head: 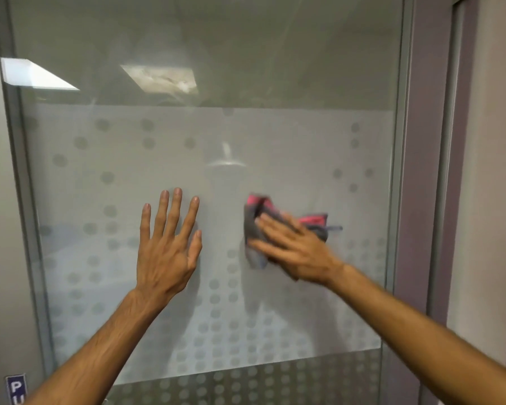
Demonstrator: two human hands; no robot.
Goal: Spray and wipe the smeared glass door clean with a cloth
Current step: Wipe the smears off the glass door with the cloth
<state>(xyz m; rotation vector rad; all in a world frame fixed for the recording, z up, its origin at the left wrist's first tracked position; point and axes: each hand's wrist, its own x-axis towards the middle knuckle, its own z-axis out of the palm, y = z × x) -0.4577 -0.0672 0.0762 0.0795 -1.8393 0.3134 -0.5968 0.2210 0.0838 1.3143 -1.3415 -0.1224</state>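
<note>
The glass door (pixel 275 147) fills the view, with a frosted band dotted with grey circles across its middle and clear glass above. My left hand (pixel 167 247) lies flat on the frosted band with its fingers spread and straight. To its right, my right hand (pixel 295 247) presses a crumpled grey and pink cloth (pixel 254 217) against the glass with straight fingers. The cloth bunches out above and to the right of the hand. A faint smear shows on the glass above the cloth. No spray bottle is in view.
A grey metal frame (pixel 21 200) borders the door on the left and right. A purple door jamb (pixel 421 171) and a pale wall stand at the right. A blue sign (pixel 16 388) sits at the lower left. Ceiling lights reflect in the upper glass.
</note>
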